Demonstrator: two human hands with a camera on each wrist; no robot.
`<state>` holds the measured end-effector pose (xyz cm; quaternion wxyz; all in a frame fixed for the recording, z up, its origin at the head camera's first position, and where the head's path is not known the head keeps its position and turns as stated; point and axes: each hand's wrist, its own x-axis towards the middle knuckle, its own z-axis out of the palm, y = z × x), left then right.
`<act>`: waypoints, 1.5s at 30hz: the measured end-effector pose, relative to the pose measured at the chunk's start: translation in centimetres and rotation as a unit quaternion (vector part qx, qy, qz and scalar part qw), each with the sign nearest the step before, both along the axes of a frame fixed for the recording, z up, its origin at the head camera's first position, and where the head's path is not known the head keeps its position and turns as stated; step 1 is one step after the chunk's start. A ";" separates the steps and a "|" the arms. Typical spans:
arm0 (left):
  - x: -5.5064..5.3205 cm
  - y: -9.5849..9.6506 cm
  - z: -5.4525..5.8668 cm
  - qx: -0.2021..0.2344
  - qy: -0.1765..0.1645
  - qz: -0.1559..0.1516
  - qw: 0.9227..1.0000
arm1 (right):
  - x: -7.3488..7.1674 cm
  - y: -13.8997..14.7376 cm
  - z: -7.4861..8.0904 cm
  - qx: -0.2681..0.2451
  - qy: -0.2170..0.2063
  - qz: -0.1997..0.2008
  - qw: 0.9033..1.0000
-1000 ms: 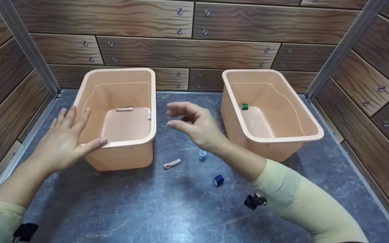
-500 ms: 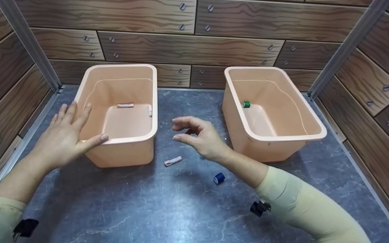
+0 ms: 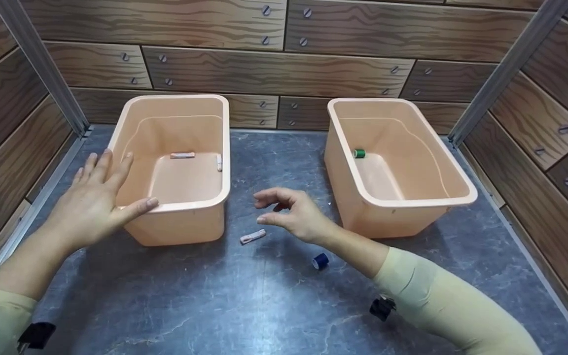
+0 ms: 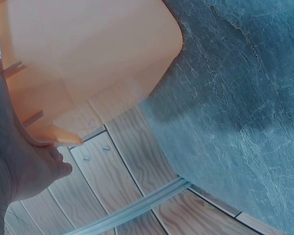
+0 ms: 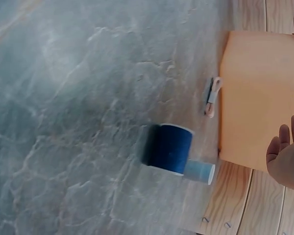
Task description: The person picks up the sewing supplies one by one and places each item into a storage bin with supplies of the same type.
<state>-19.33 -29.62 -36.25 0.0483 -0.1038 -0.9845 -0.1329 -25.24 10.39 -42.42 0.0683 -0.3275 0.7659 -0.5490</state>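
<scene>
My left hand rests on the near-left rim of the left peach bin, fingers spread, thumb along the front edge. Between the bins, my right hand hovers with fingers and thumb loosely bent and nothing between them. Just below its fingertips lies a small pinkish folded bundle, which shows looped ends and a band in the right wrist view. A dark blue thread spool lies on its side below the right wrist. The light blue spool behind it is hidden by the hand in the head view.
Two similar pinkish bundles, one at the back and one by the right wall, lie inside the left bin. The right peach bin holds a green thread spool. Wood-patterned walls enclose the grey-blue table.
My right hand has come down and nearer from between the bins, now covering the light blue spool in the head view. The left hand stays on the bin rim. The view shifted slightly.
</scene>
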 end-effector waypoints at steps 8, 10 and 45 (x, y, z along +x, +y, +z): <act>0.1 0.1 0.0 0.002 -0.004 0.003 1.000 | -0.6 0.1 -1.1 0.022 -0.018 0.008 1.000; 0.1 0.1 0.0 -0.001 -0.002 0.002 1.000 | -0.7 0.1 -1.3 0.028 -0.018 0.010 0.999; 0.1 0.1 0.0 0.004 -0.001 0.002 1.000 | -2.9 0.5 -4.8 0.109 -0.014 0.003 0.994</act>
